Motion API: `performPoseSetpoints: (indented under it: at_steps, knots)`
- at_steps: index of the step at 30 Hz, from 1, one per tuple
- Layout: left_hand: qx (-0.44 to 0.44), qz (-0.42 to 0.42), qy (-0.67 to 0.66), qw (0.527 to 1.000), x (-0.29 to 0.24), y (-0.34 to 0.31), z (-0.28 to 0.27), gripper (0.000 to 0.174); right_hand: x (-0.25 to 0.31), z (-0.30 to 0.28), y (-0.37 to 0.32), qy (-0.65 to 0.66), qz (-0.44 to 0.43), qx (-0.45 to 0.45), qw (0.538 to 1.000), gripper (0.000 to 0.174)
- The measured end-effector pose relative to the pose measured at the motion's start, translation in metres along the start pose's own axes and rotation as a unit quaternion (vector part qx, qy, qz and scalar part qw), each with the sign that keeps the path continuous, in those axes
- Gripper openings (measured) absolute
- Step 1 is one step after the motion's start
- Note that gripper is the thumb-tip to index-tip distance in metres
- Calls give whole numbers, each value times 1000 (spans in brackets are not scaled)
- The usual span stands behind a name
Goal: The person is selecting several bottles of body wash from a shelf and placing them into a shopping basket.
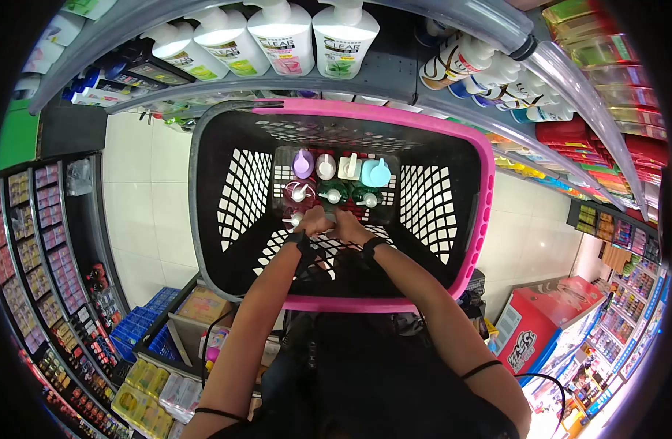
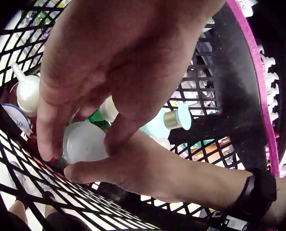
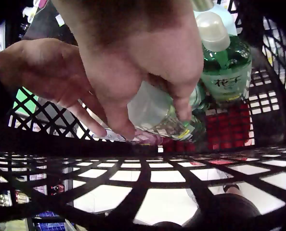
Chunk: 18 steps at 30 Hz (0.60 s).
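Lettering (image 3: 227,82) on green bottle (image 3: 237,54) shows only from right wrist.

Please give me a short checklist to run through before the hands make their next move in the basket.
1. Left hand and right hand round the frosted-topped container: ok.
2. Four back-row pump bottles upright: ok.
3. Green pump bottle upright: ok.
4. Container's base on the floor of the basket: cannot tell, hidden.
5. Hands free to fetch another item: not ok, both occupied.

Head view: I log fisheye bowing, black corners, glare lower right; wrist views dimmer (left hand (image 2: 119,62) shadowed, soft).
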State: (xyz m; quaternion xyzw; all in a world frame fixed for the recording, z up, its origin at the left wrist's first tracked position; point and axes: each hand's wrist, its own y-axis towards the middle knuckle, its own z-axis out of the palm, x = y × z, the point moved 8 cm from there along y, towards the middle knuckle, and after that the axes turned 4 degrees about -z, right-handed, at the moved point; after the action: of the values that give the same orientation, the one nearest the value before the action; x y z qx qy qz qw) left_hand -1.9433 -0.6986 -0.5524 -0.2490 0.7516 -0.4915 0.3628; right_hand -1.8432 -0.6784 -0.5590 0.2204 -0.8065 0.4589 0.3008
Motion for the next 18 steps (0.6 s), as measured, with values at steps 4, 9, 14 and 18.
performPoseSetpoints:
  at_steps: [4, 9, 14, 18]
  knots:
    - [9, 22, 15, 1000, -6, -20, -9, 48, -6, 5, 5, -21, 41, 11, 999, 73]
    - [-37, 198, -5, 979, -9, -54, -33, 52, 25, -18, -20, -37, 19, -7, 999, 47]
    - [-44, 278, -128, 951, 4, -138, -73, 44, 53, -51, -60, 62, -25, -17, 998, 42]
    - [-82, 295, -202, 930, 21, -230, -102, 34, 84, -85, -109, 85, -122, -102, 984, 29]
